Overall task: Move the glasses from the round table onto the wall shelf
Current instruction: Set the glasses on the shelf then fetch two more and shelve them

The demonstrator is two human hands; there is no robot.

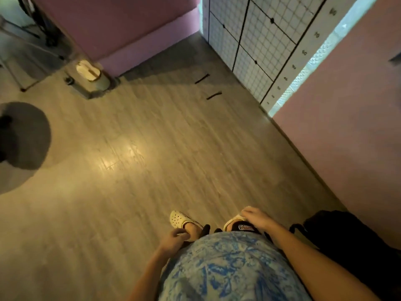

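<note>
Wooden floor (134, 148) lies under both hands; the left hand (174, 236) is loosely curled and empty, the right hand (258, 218) relaxed, fingers half bent, holding nothing.

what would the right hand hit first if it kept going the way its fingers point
Likely the wooden floor. The right hand hangs empty at hip height, fingers pointing forward and down, above the pale clog; depth is unclear, so the clog might come first.

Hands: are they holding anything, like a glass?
No glass shows. The left hand and right hand hang low by the person's waist, fingers loosely curled, holding nothing visible.
</note>
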